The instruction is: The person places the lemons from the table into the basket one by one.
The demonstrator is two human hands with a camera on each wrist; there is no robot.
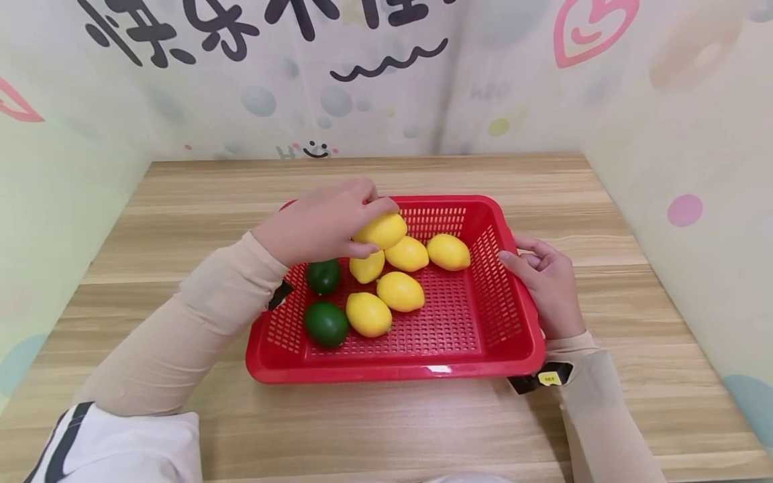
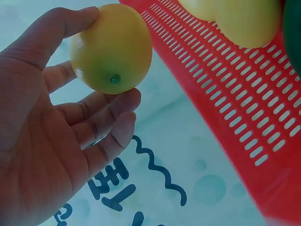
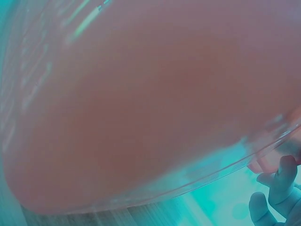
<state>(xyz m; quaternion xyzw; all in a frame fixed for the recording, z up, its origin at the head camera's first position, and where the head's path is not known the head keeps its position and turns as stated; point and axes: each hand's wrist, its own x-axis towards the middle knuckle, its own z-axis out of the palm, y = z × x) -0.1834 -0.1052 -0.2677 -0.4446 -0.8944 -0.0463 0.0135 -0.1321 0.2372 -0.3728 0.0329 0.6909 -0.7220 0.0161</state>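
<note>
My left hand (image 1: 329, 218) pinches a yellow lemon (image 1: 382, 231) between thumb and fingers, over the back left part of a red plastic basket (image 1: 386, 371). The left wrist view shows this lemon (image 2: 113, 49) end-on, a small green stem mark facing the camera. Several more lemons (image 1: 401, 292) lie in the basket, along with two dark green oval fruits (image 1: 326, 324) at its left. On the basket's right rim, my right hand (image 1: 552, 288) grips with the thumb over the edge and the fingers outside. Blurred red plastic fills most of the right wrist view, with fingertips (image 3: 284, 183) at its lower right.
The basket stands on a wood-grain table (image 1: 199, 194). Behind the table rises a printed wall (image 1: 386, 87) with dark characters and coloured dots, and pale walls flank both sides. Slotted mesh forms the basket's sides and floor.
</note>
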